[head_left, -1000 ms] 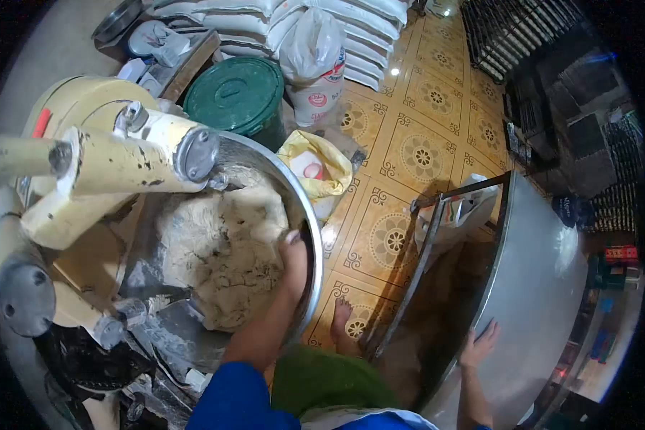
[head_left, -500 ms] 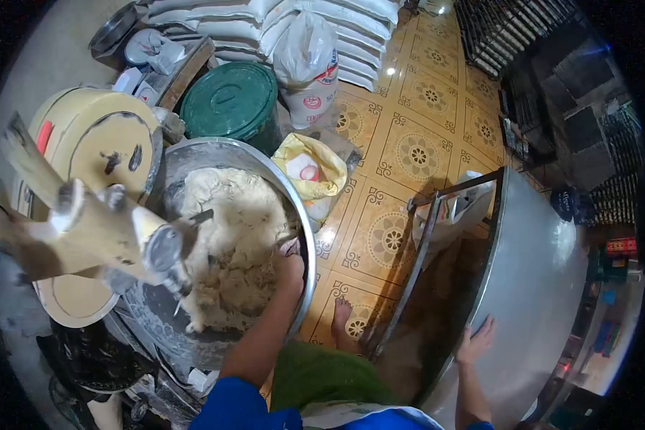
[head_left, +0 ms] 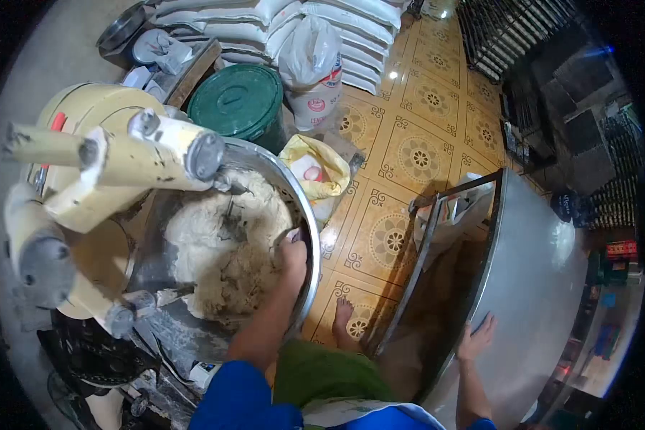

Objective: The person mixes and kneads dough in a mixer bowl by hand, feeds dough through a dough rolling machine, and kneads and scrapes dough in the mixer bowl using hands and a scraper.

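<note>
A big metal mixing bowl [head_left: 309, 269] holds a mass of pale dough [head_left: 204, 226], wetter and lumpier at its near side. My left hand [head_left: 293, 254] is inside the bowl at its right wall, beside the dough. Its fingers are curled closed, with a small purplish edge showing at them that I cannot make out. Cream-coloured mixer arms [head_left: 143, 161] with metal ends reach over the bowl from the left. On the right, my right hand [head_left: 478, 337] rests flat with fingers stretched on the edge of a metal-topped table [head_left: 530, 287].
Behind the bowl stand a green lidded bin [head_left: 236, 104], a white sack [head_left: 315, 104] and an open yellow bag [head_left: 315, 168]. Stacked white sacks [head_left: 279, 29] line the back. Patterned floor tiles [head_left: 390, 240] lie between bowl and table. A dark rack [head_left: 509, 32] stands far right.
The mixer arms have swung to new positions, one now higher over the bowl's far side. The dough has shifted and reshaped. My left hand stays by the bowl wall; my right hand has hardly moved.
</note>
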`<state>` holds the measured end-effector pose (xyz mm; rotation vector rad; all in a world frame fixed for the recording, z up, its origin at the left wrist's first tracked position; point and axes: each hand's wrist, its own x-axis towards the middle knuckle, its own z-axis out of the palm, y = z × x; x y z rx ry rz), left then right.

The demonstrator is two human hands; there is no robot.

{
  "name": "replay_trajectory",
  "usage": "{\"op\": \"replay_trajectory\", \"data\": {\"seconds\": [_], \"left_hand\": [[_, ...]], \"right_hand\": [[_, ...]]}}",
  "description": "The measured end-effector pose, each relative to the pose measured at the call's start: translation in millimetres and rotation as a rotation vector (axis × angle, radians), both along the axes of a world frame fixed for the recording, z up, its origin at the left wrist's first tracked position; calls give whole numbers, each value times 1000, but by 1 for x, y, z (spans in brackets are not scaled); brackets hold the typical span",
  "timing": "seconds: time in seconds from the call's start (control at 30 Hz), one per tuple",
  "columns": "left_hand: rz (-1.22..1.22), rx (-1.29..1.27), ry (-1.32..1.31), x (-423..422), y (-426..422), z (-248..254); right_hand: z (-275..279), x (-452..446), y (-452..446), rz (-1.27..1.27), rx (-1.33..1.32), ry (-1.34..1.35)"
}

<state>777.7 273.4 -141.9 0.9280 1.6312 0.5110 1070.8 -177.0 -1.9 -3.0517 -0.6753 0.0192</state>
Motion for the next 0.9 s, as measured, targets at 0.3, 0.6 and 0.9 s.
{"op": "replay_trajectory", "data": {"seconds": [0.3, 0.6, 0.9], "left_hand": [[654, -23, -558, 49, 74, -44], [123, 120, -166, -2, -8, -28], [603, 50, -902, 22, 46, -93]], "right_hand": [[-13, 10, -13, 49, 29, -45], [-1, 3, 7, 9, 16, -5], [-9, -1, -16, 52, -2, -36]]}}
